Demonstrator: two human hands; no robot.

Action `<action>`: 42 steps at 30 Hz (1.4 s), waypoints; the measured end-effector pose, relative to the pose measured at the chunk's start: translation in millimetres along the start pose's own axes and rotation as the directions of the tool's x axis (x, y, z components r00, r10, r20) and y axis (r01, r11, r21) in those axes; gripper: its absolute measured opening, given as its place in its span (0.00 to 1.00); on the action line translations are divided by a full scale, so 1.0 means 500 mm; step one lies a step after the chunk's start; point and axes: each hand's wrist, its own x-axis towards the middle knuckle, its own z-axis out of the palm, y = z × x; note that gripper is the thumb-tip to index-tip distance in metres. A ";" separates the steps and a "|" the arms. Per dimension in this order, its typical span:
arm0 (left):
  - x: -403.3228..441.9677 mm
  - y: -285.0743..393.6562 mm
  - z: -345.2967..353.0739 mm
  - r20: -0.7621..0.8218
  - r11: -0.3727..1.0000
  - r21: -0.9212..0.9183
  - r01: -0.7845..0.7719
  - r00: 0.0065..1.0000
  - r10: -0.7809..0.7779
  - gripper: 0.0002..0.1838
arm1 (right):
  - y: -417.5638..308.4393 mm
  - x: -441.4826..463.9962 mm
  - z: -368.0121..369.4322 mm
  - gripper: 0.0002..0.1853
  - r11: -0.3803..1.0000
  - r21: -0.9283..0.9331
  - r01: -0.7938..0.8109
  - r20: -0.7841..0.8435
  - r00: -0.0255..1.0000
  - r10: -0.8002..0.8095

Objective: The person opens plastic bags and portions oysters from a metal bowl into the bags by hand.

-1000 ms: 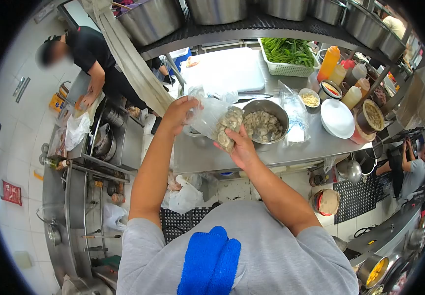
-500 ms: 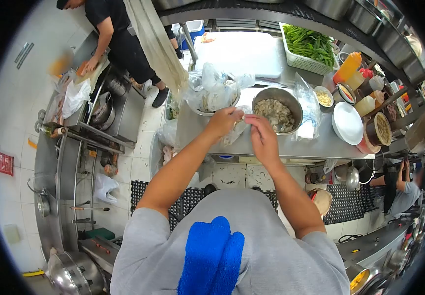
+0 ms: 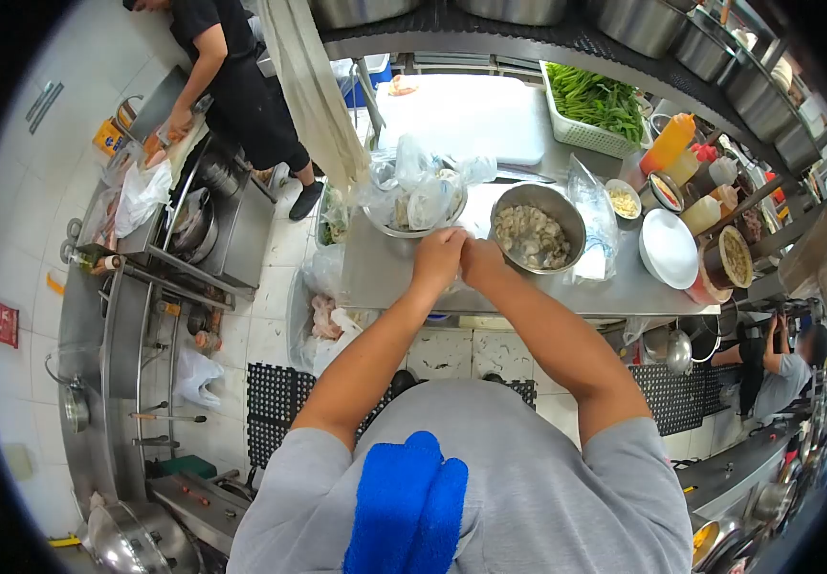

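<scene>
My left hand [image 3: 439, 256] and my right hand [image 3: 482, 262] are closed and pressed together above the front of the steel table [image 3: 380, 277]. They grip a clear plastic bag, now mostly hidden behind my fingers. Right of my hands stands a steel pot [image 3: 578, 230] with pale, wet, shellfish-like pieces [image 3: 533, 234] in it. To the left, a metal bowl [image 3: 404, 231] holds several knotted clear plastic bags [image 3: 430, 199]. A knife [image 3: 525, 176] lies behind the pot.
A white cutting board [image 3: 466, 115] and a basket of greens [image 3: 593, 105] are at the back. On the right are a plastic bag [image 3: 593, 225], a white bowl [image 3: 667, 244] and sauce bottles [image 3: 670, 143]. A co-worker [image 3: 231, 86] works at the left counter. Overhead runs a shelf [image 3: 528, 33].
My hands have come together and closed into fists; the plastic bag that hung between them is now mostly out of sight. My right hand's fingers were straighter before.
</scene>
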 end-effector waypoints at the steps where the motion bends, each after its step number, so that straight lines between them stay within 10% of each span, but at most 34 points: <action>1: 0.001 -0.003 0.002 -0.015 0.999 -0.024 0.026 1.000 -0.026 0.17 | -0.005 0.002 0.002 0.10 0.999 -0.043 -0.033 0.045 0.998 0.035; 9: 0.001 -0.037 0.010 0.032 0.997 -0.026 0.075 0.997 -0.074 0.16 | -0.006 0.010 0.043 0.12 0.969 -0.012 -0.246 0.232 0.942 0.242; 21: -0.017 0.017 -0.011 0.036 0.963 -0.177 0.205 0.979 -0.202 0.16 | 0.015 -0.049 -0.038 0.09 0.994 0.110 0.013 0.031 0.999 -0.017; 24: -0.020 0.015 -0.019 0.025 0.948 -0.222 0.226 0.974 -0.226 0.15 | 0.040 -0.072 -0.059 0.09 0.841 0.437 0.320 -0.236 0.943 -0.236; 29: -0.029 0.007 -0.015 0.061 0.934 -0.256 0.248 0.969 -0.240 0.16 | 0.072 -0.081 -0.108 0.08 0.414 0.907 -0.079 0.069 0.997 0.039; 37: -0.029 0.007 -0.018 0.062 0.925 -0.288 0.248 0.969 -0.241 0.16 | 0.192 -0.082 -0.175 0.08 0.546 0.838 -0.028 -0.118 0.966 0.232; 42: -0.030 0.020 -0.019 0.078 0.924 -0.270 0.269 0.963 -0.258 0.16 | 0.247 -0.077 -0.137 0.08 0.531 0.826 -0.187 0.035 0.958 0.283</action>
